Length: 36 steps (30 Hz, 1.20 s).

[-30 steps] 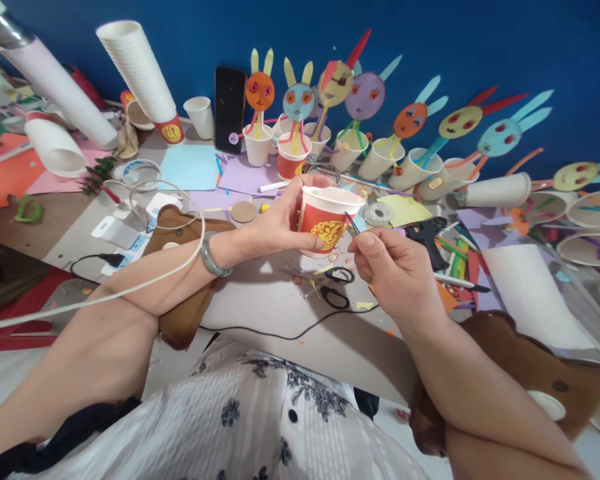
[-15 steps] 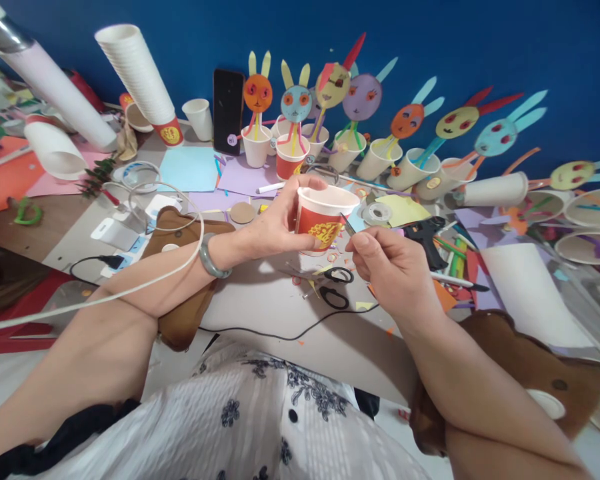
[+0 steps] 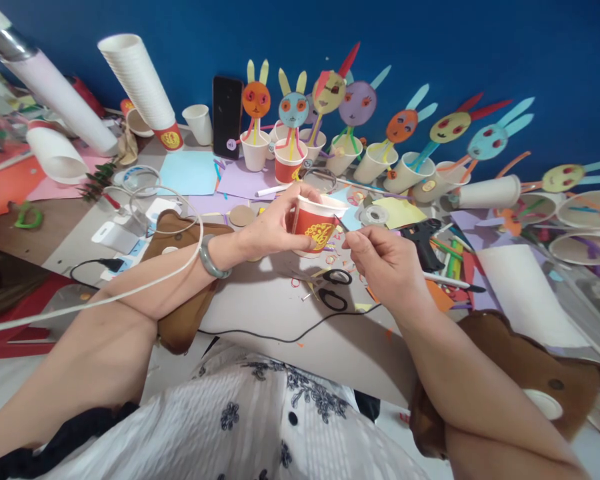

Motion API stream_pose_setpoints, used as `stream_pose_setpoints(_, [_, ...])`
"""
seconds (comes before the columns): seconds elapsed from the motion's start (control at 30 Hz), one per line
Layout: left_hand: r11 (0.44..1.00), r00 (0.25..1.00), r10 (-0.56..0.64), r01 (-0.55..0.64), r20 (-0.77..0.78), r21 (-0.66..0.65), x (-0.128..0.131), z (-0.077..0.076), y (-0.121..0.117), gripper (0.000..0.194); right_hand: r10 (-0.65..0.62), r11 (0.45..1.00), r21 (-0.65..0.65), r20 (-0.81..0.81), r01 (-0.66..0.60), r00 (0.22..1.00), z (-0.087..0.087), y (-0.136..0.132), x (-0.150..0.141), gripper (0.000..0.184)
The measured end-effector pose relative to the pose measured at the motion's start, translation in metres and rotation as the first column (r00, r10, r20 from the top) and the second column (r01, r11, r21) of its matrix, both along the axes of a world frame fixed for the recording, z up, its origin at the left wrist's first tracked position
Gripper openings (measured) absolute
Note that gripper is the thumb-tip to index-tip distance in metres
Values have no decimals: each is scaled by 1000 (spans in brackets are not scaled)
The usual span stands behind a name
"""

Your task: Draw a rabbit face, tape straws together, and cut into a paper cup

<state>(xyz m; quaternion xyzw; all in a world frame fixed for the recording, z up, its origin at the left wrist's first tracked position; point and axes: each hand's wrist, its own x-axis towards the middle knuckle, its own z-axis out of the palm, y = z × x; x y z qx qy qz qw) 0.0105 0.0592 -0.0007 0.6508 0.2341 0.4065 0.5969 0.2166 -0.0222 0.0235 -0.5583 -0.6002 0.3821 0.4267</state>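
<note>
My left hand (image 3: 273, 227) is closed around a red paper cup (image 3: 316, 223) with a white rim and a yellow print. Its thumb presses the front of the cup, and the fingers go behind the wall and over the rim. The cup is held above the table, tilted slightly. My right hand (image 3: 387, 263) pinches a thin dark pointed tool (image 3: 339, 222), most of it hidden in the fingers. The tool's tip is at the cup's right side, just below the rim; I cannot tell whether it pierces the wall. Black-handled scissors (image 3: 336, 287) lie below the hands.
Rabbit-faced paper cups (image 3: 344, 155) line the blue wall. A tall cup stack (image 3: 140, 80) and a phone (image 3: 227, 117) stand at the back left. A glue gun (image 3: 423, 243) lies right of the cup. A white cable (image 3: 130, 297) crosses my left forearm.
The red cup has shifted slightly left and turned a little in my left hand. My right hand has moved slightly left with the tool, its tip still at the cup's side.
</note>
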Motion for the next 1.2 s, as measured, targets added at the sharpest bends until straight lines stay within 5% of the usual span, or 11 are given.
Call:
stream_pose_setpoints(0.63, [995, 996, 44, -50, -72, -82, 0, 4, -2, 49, -69, 987, 158, 255, 29, 964, 1, 4, 4, 46])
stream_pose_setpoints(1.2, [995, 991, -71, 63, -111, -76, -5, 15, 3, 41, -113, 967, 255, 461, -10, 880, -2, 1, 7, 35])
